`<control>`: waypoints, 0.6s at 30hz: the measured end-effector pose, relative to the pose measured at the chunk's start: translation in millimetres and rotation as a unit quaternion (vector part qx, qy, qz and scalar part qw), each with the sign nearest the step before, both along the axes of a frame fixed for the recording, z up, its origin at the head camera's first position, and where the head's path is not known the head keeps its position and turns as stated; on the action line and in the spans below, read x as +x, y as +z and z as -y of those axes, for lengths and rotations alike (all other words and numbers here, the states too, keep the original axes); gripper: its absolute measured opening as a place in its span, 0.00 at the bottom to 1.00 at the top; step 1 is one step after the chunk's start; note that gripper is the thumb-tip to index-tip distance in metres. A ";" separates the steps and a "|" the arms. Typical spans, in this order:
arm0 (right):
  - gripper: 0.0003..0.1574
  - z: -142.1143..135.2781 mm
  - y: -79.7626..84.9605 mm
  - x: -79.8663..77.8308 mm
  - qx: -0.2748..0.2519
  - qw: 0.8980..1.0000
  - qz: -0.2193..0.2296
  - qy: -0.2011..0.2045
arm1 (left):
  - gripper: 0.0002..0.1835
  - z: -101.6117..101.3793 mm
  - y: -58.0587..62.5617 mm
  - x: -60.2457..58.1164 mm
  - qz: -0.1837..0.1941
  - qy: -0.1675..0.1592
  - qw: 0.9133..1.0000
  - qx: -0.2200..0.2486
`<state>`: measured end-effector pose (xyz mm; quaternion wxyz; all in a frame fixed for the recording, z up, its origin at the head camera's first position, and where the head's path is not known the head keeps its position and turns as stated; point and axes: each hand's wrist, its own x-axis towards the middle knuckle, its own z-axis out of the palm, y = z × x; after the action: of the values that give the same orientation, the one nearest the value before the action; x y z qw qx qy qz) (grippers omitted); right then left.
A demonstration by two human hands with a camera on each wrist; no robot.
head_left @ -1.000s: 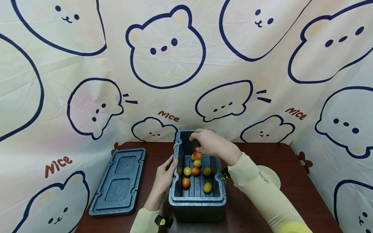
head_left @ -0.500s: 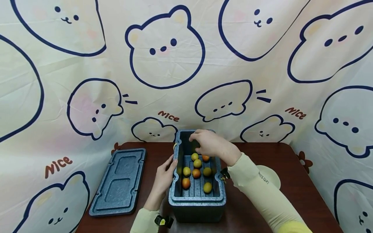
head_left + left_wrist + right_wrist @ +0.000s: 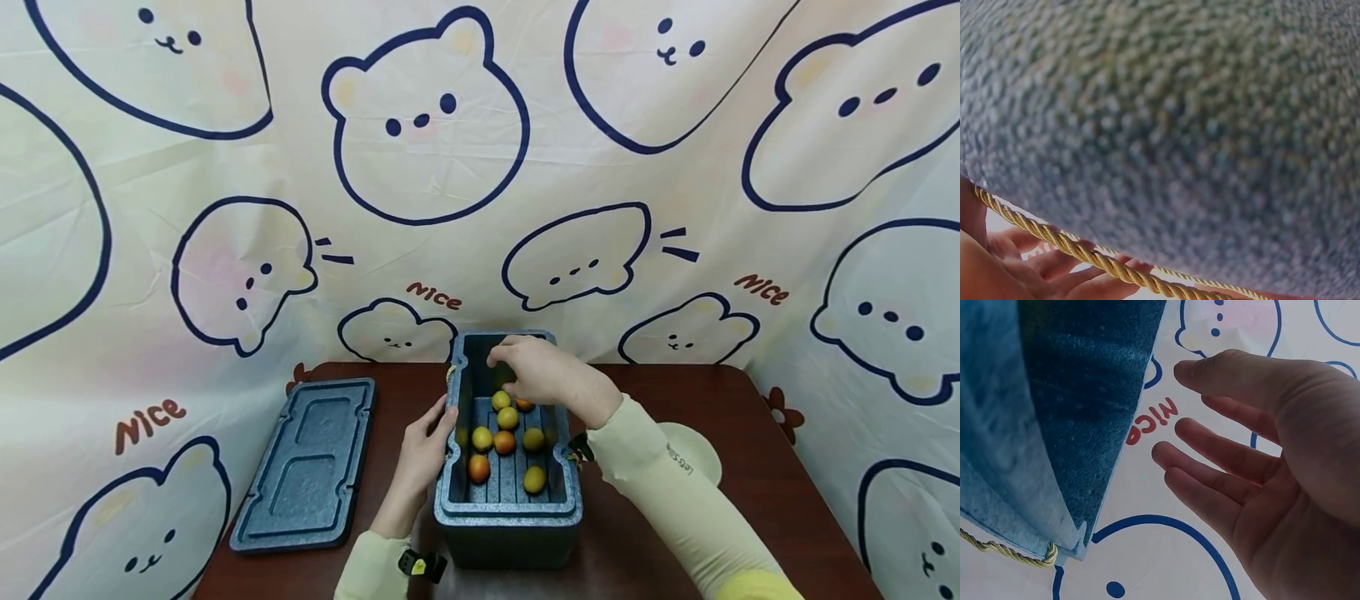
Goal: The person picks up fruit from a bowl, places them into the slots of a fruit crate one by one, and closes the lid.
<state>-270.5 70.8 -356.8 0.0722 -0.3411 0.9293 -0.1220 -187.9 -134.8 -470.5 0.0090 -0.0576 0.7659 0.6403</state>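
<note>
A blue-grey speckled foam box stands on the table with its top uncovered. Inside lie several small round fruits, some yellow and some orange-red; their exact kind is unclear. My left hand rests against the box's left wall, its fingers extended beside a gold twisted rope in the left wrist view. Over the far part of the box is my right hand, fingers spread and loosely bent, holding nothing in the right wrist view. It partly hides an orange fruit below it.
The matching lid lies flat on the brown table left of the box. A pale round plate sits to the right, partly behind the right sleeve. A bear-print cloth hangs behind and around the table.
A red-orange fruit just below my right hand has dropped into the box and rolled to the right, coming to lie partly under the hand. Both hands have stayed almost still.
</note>
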 end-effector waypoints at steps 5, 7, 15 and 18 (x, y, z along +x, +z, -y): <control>0.26 1.2 4.6 8.4 -0.009 1.000 0.008 -0.002 | 0.33 1.3 -1.5 -0.5 -0.009 0.000 1.000 -0.015; 0.26 3.2 7.4 15.2 -0.023 1.000 0.005 0.004 | 0.33 3.5 -3.8 -1.6 -0.009 0.002 1.000 -0.023; 0.33 14.9 15.5 50.2 -0.099 0.994 -0.015 0.052 | 0.37 16.6 4.4 -0.5 -0.024 0.027 0.999 -0.036; 0.36 20.2 15.8 66.0 -0.124 0.989 -0.019 0.074 | 0.39 29.8 12.0 2.5 -0.040 0.040 0.997 -0.060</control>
<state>-204.5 50.7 -341.0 0.0208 -0.4177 0.8803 -0.2238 -185.5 -164.6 -458.5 -0.0506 -0.0631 0.7999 0.5946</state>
